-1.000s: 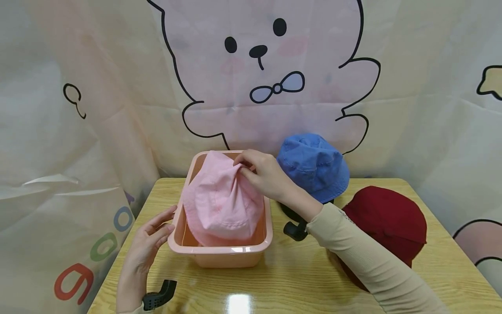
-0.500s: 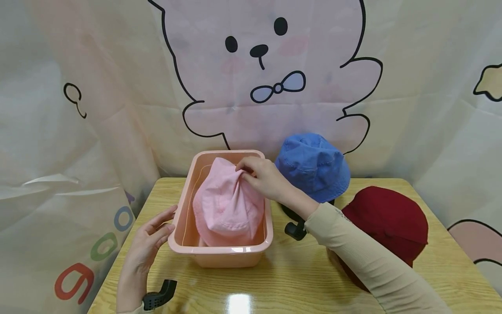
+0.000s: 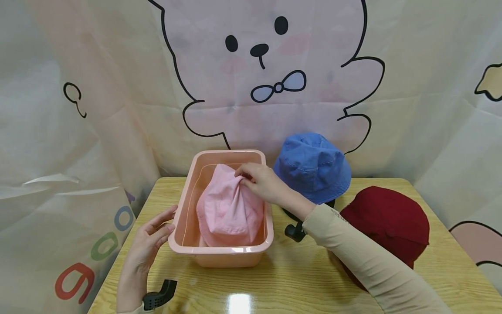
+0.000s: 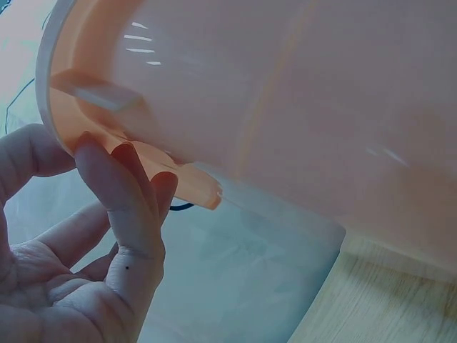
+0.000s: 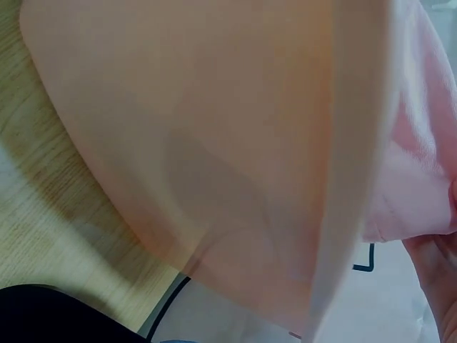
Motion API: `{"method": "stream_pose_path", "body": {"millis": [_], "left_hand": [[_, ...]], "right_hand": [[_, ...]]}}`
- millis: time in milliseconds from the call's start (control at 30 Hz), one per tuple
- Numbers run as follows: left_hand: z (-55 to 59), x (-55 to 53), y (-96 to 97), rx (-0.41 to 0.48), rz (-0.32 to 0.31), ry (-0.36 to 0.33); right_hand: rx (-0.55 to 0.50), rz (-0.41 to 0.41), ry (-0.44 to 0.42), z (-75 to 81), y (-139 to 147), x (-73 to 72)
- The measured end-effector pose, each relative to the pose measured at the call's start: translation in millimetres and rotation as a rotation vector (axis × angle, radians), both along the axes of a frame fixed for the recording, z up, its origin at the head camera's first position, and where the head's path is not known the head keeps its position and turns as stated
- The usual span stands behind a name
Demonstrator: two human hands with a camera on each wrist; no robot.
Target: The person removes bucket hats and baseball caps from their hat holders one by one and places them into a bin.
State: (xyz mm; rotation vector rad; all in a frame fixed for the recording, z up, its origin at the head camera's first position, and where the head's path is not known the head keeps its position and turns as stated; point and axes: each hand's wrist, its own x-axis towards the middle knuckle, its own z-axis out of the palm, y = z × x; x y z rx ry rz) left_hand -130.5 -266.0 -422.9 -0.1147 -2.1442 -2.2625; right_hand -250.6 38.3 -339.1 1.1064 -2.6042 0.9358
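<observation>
1 pink hat (image 3: 227, 213), deeper in peach tub (image 3: 219, 250) than earlier.

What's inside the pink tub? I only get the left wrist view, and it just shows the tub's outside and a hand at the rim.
Observer: In the head view, a pink hat is in the tub.
Operator: Ooh! Is anybody holding it?
Observer: Yes, the right hand is pinching its cloth.
Operator: Are there any more hats?
Observer: Yes, two: a blue hat and a dark red hat, both to the right of the tub in the head view.
</observation>
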Motion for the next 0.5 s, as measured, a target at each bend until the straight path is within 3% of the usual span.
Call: {"method": "stream_pose_path", "body": {"millis": [500], "left_hand": [[0.3,0.9,-0.6,0.019,-0.007,0.005]], "right_hand": [[0.100,0.048,0.007,-10.4,-3.8,-0.4]]}}
